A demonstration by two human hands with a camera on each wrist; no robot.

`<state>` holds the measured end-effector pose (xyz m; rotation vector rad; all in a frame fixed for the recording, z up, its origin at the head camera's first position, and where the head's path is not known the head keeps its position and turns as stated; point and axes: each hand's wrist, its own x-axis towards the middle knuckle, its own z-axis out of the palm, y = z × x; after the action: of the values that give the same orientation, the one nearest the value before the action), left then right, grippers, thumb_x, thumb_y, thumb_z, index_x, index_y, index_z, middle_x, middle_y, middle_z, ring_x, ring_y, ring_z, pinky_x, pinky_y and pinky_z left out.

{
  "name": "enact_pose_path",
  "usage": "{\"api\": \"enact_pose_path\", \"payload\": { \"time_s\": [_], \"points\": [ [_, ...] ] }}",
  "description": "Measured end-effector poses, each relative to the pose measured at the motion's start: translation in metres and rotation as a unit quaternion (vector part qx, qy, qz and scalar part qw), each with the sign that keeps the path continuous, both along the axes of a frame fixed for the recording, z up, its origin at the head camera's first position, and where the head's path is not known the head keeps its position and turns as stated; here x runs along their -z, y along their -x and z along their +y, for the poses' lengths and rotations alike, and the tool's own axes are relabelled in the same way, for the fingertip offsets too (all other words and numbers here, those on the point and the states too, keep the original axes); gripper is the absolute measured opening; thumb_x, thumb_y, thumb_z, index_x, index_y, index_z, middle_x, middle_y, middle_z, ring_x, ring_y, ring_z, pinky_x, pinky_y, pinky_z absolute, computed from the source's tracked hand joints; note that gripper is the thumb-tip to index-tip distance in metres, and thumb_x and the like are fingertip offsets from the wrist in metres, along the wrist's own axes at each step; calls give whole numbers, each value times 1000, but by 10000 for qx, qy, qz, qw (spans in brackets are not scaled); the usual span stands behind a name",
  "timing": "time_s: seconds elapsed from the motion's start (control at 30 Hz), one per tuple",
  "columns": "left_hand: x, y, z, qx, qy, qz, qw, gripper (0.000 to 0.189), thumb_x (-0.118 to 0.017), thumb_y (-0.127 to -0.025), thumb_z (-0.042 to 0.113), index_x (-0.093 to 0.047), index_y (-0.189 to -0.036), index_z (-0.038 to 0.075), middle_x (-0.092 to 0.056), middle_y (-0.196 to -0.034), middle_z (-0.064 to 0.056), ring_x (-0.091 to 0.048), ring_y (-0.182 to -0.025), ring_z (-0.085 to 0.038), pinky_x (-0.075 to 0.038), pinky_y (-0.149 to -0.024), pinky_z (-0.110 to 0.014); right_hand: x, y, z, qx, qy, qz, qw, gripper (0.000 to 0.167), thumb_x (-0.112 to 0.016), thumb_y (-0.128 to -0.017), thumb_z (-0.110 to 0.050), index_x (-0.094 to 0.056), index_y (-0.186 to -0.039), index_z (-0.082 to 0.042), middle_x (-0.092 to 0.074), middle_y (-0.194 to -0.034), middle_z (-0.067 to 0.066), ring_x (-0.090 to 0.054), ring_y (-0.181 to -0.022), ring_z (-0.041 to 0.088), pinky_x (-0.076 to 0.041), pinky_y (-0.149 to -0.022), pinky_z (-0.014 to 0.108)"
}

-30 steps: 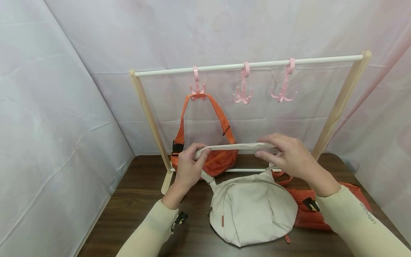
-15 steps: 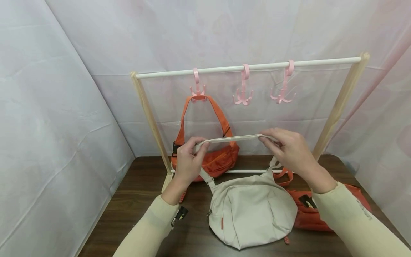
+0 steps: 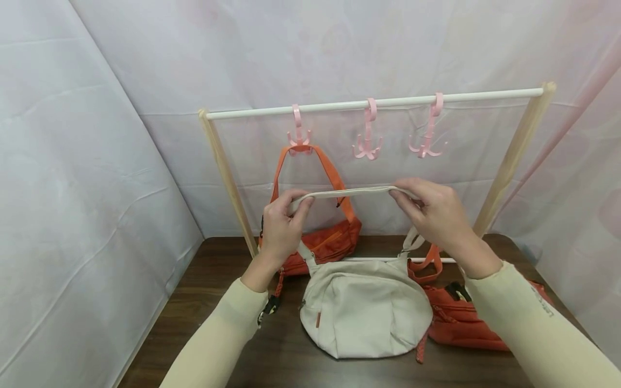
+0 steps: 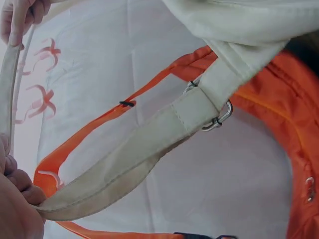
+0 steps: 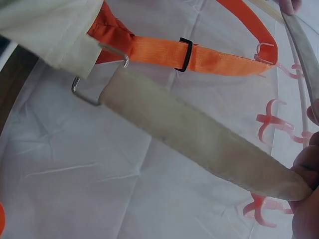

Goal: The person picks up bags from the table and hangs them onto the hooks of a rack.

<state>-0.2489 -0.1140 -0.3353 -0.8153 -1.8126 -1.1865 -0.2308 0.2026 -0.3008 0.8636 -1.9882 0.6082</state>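
Note:
Both hands hold up the strap (image 3: 351,192) of a cream shoulder bag (image 3: 366,312), pulled level between them. My left hand (image 3: 283,223) pinches it on the left; my right hand (image 3: 434,215) pinches it on the right. The bag's body hangs below the strap, low over the table; whether its bottom touches the wood I cannot tell. Metal rings (image 4: 218,119) join strap and bag in the left wrist view. Behind my left hand an orange waist bag (image 3: 335,242) hangs by its strap from a pink hook (image 3: 298,134).
A rack with a white rod (image 3: 330,106) and wooden posts (image 3: 514,156) stands at the back. Two more pink hooks, one central (image 3: 367,140) and one right (image 3: 428,137), carry nothing. Another orange bag (image 3: 461,318) lies on the dark wooden table (image 3: 194,302), partly behind my right forearm.
Both hands have risen with the strap, now above the hanging orange bag's body. The cream bag has moved up and slightly left, and its strap is pulled straighter.

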Motion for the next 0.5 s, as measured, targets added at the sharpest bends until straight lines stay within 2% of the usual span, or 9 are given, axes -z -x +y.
{"api": "enact_pose_path", "payload": {
  "time_s": [0.2,0.4,0.5],
  "points": [
    [-13,8,0,-4,42,285,9996,7,-74,-101,7,-76,-105,2,-67,-76,-6,-44,-52,-13,-38,-51,-28,-7,5,-2,-29,129,185,9997,20,-81,-92,-3,-81,-111,-9,-79,-96,3,-66,-69,13,-50,-66,29],
    [-24,15,1,-236,173,459,9985,9,-74,-101,9,-76,-105,1,-67,-74,-5,-45,-53,-13,-39,-52,-29,-13,10,-6,117,303,351,9989,16,-80,-94,-5,-81,-109,-8,-80,-94,5,-68,-66,17,-51,-63,37],
    [-30,17,3,-343,184,505,9980,11,-73,-102,12,-76,-105,1,-64,-71,-5,-43,-52,-14,-38,-52,-29,-16,11,-8,239,387,367,9983,13,-79,-96,-7,-81,-108,-10,-79,-92,4,-66,-65,15,-49,-63,34]
  ]
}}
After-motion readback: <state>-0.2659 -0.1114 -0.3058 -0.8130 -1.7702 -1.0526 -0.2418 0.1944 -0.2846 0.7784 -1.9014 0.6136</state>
